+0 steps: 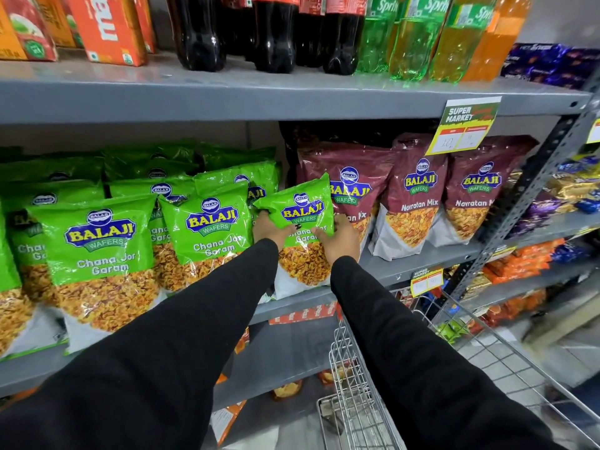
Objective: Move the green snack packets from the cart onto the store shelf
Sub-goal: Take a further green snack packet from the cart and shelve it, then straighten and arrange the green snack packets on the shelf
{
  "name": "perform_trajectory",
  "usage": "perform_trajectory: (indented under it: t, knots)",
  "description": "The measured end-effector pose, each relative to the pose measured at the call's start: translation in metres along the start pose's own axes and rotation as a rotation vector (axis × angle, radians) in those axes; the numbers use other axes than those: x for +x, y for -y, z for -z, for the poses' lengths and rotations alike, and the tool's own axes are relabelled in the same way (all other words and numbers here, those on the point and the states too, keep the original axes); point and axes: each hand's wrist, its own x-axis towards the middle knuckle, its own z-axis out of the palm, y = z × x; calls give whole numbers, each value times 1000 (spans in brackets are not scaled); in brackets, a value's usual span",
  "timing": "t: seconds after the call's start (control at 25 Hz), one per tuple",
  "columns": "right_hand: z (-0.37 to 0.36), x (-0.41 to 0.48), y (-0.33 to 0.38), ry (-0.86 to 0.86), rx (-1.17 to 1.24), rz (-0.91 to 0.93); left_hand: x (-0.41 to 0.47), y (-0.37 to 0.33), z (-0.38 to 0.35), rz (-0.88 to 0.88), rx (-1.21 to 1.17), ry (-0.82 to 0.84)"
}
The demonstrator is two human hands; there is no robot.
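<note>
Handling: green packet looks light, soft, crinkly film, slippery; loose contents likely crush, so grip the side edges, not the belly.
Packet location: upright on the shelf, right end of the green row, just left of the maroon packets, overlapping the nearest.
Left hand: curled, gripping its left edge.
Right hand: curled, gripping its right edge.
Cart: near, lower right.

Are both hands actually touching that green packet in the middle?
Touching. The head view shows the left hand gripping the green packet at its left side and the right hand pressed against its right side.
</note>
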Motion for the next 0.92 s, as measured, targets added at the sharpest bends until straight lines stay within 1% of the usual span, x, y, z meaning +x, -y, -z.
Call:
perform_trajectory:
  t: [0.32,0.44,0.52,0.6,0.64,0.72,0.8,0.92]
  knots:
    - [1,-3,7,-91,-40,-4,-10,-7,-1,9,-29,-68]
    - [6,-5,18,-151,-43,21,-18,-13,7,41,-42,-50]
    - [8,-10,34,-228,-90,40,-24,-15,19,40,-31,-16]
    - [4,-18,56,-288,-106,67,-31,-13,38,1,-23,7]
    - [-2,-24,69,-292,-89,94,-34,-10,51,-49,-61,-2]
    - [-20,-38,99,-266,-19,169,-38,2,87,-112,-246,-52]
    - [-44,-58,126,-191,88,253,-44,23,130,-151,-397,-163]
    - [-92,-96,161,-2,209,319,-52,68,205,-169,-449,-395]
